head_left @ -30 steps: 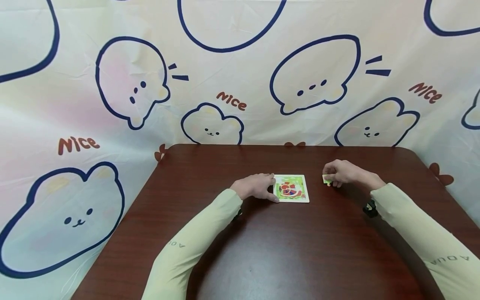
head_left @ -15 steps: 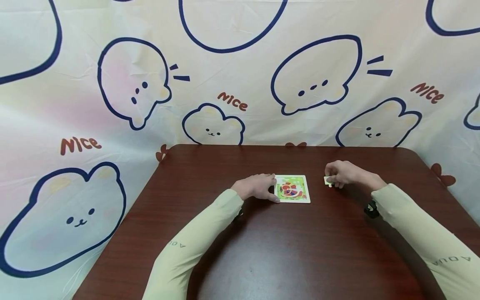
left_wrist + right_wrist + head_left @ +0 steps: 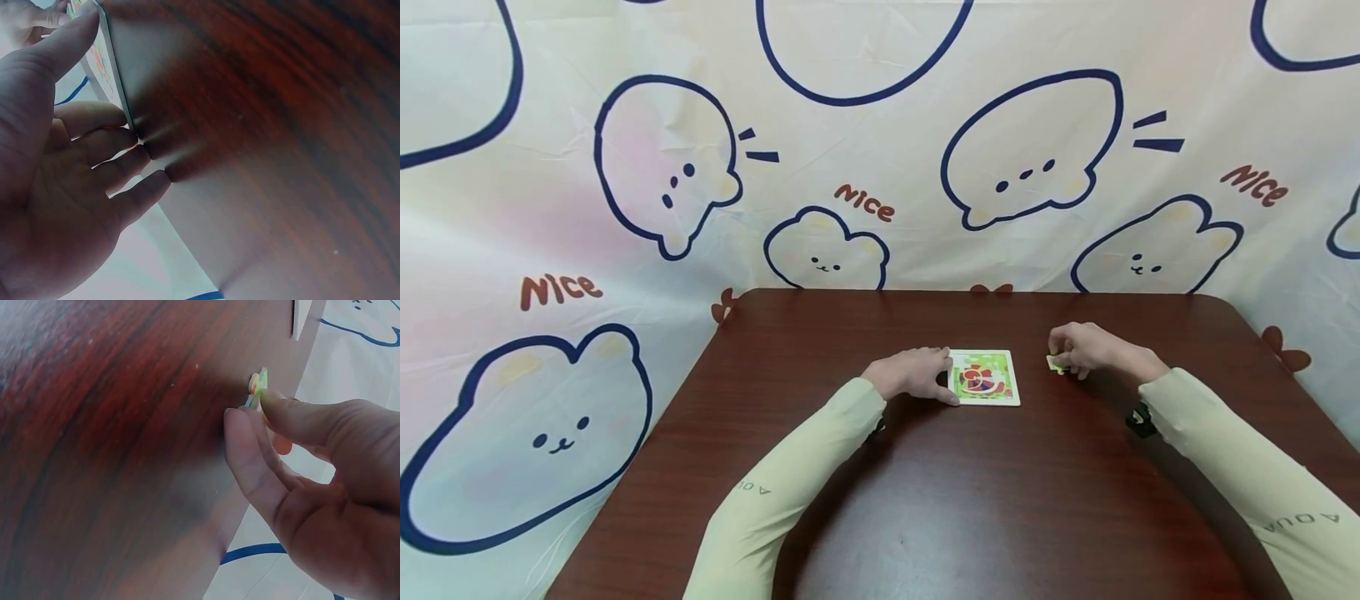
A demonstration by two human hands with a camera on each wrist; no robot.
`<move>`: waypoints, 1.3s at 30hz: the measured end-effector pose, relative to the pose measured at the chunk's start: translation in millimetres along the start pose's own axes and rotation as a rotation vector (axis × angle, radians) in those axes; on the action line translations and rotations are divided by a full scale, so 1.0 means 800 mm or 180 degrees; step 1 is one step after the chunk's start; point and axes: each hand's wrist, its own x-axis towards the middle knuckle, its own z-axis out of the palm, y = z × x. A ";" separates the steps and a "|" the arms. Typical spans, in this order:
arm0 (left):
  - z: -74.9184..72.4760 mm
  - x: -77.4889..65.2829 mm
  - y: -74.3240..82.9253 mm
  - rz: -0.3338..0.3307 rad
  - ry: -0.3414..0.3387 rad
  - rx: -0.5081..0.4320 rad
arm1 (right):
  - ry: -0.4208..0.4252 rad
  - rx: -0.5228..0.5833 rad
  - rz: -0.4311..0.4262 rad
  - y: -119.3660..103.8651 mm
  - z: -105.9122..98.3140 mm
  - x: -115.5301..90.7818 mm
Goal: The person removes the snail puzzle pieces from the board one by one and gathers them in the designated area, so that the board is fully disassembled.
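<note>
Two hands working: left hand (image 3: 910, 372), fingers relaxed, touches the left edge of the puzzle board (image 3: 984, 379), flat on the table (image 3: 925, 500). Right of it, well apart, a small puzzle piece (image 3: 1055, 364), tilt just changed, pinched by right hand (image 3: 1088, 348); probably being oriented, not yet placed.

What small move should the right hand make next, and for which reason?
Probably the right hand should carry the small piece left, towards the picture board: it pinches the piece apart from the board, while the left hand touches the board's left edge.
</note>
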 end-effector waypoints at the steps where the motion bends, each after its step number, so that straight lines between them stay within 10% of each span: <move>1: 0.001 0.000 0.000 0.0000 -0.0007 -0.0009 | -0.0006 -0.0004 0.0001 -0.001 0.000 0.000; 39: 0.000 0.001 -0.001 0.0005 0.0021 -0.0057 | 0.0132 -0.0120 -0.0333 -0.088 0.023 0.038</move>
